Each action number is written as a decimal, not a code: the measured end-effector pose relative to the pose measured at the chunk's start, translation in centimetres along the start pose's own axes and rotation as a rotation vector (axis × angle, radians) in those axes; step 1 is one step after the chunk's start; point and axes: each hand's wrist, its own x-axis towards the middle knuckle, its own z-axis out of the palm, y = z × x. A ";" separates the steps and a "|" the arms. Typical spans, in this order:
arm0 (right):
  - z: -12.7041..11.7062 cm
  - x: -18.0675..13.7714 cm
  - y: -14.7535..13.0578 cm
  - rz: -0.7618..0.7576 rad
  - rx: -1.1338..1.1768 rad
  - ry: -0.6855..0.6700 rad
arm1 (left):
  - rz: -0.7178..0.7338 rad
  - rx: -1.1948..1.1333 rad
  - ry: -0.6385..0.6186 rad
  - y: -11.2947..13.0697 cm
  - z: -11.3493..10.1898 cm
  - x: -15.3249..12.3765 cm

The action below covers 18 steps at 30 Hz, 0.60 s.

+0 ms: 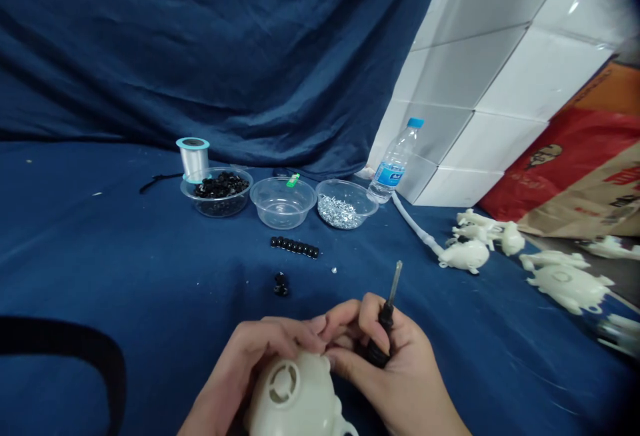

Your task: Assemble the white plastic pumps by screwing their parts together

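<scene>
My left hand (250, 366) is wrapped round a cream plastic toy body (295, 396) with a round grille on it, at the bottom centre. My right hand (395, 373) grips a small screwdriver (387, 313) with a black handle, its metal shaft pointing up and away. The fingertips of both hands meet at the top of the toy body; whether they pinch something small there is hidden.
On the blue cloth stand three clear bowls: black beads (217, 191), an empty one (283, 201) and silver screws (345, 204). A thread spool (193, 156), a water bottle (395, 163), a row of black beads (295, 247), several cream toy parts (500, 239) and a red paper bag (575, 169) lie around.
</scene>
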 end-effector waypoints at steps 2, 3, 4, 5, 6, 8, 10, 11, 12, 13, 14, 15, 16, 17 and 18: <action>-0.2 0.2 -0.1 0.032 0.012 -0.013 | 0.008 0.042 -0.083 -1.7 -1.0 0.4; -0.3 0.2 -0.1 0.044 0.010 -0.015 | -0.019 0.040 -0.057 -2.3 -1.4 0.6; -0.4 0.3 -0.1 0.057 0.001 -0.015 | -0.052 0.033 0.005 -2.8 -1.7 0.7; -0.4 0.4 -0.2 0.065 -0.015 -0.013 | -0.080 0.035 0.023 -3.1 -1.8 0.8; -0.5 0.4 -0.2 0.062 -0.032 -0.012 | -0.116 0.039 0.038 -3.1 -1.8 0.7; -0.5 0.4 -0.1 0.045 -0.080 -0.006 | -0.162 0.047 0.031 -2.7 -1.5 0.5; -0.4 0.2 0.0 0.013 -0.130 -0.010 | -0.191 0.046 0.014 -2.0 -0.9 0.2; -0.4 0.1 0.0 -0.012 -0.148 -0.018 | -0.204 0.042 0.006 -1.6 -0.6 0.1; -0.3 0.0 -0.1 -0.038 -0.164 -0.026 | -0.220 0.039 -0.001 -1.3 -0.3 0.0; -0.3 -0.1 -0.1 -0.056 -0.182 -0.032 | -0.235 0.038 -0.007 -1.0 -0.1 -0.1; -0.2 -0.2 -0.2 -0.072 -0.198 -0.042 | -0.247 0.036 -0.013 -0.6 0.2 -0.1; -0.2 -0.3 -0.2 -0.079 -0.214 -0.050 | -0.265 0.034 -0.017 -0.2 0.4 -0.2; -0.1 -0.4 -0.3 -0.088 -0.222 -0.052 | -0.295 0.030 -0.017 0.2 0.6 -0.2; -0.1 -0.4 -0.3 -0.090 -0.222 -0.048 | -0.332 0.031 -0.012 0.7 0.8 -0.2; 0.0 -0.4 -0.3 -0.087 -0.215 -0.036 | -0.377 0.044 0.001 1.3 1.0 -0.1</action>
